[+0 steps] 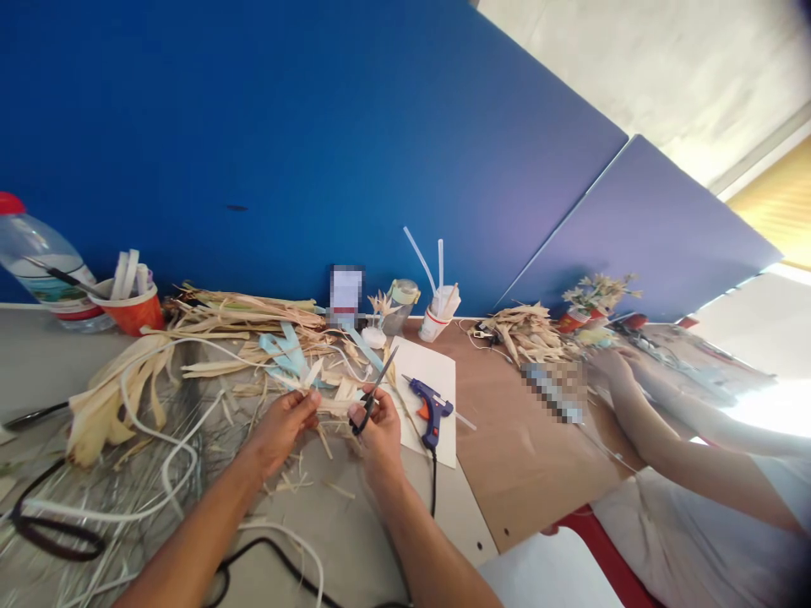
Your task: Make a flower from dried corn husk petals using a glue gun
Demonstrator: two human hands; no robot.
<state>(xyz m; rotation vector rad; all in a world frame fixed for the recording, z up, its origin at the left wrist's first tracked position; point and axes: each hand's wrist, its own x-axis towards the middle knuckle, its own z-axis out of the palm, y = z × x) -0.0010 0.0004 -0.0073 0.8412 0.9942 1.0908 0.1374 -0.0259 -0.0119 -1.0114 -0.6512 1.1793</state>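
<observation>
My left hand (288,429) pinches one end of a pale strip of dried corn husk (334,406) over the desk. Black-handled scissors (378,387) are in my right hand (382,431), blades pointing up and away. The right fingertips also meet the other end of the strip; whether they grip it I cannot tell. Pale blue strips (283,350) and small husk cuttings (292,484) lie around my hands. Just right of my right hand, a blue glue gun (432,411) with an orange trigger rests on a white board (410,365).
Dried husks (247,314) are heaped along the blue partition (266,127). A red cup (135,309) and a bottle (47,262) stand at left, a white cup (436,323) right of centre. A white cable (166,464) crosses the left desk. A co-worker's arms (659,414) reach in at right.
</observation>
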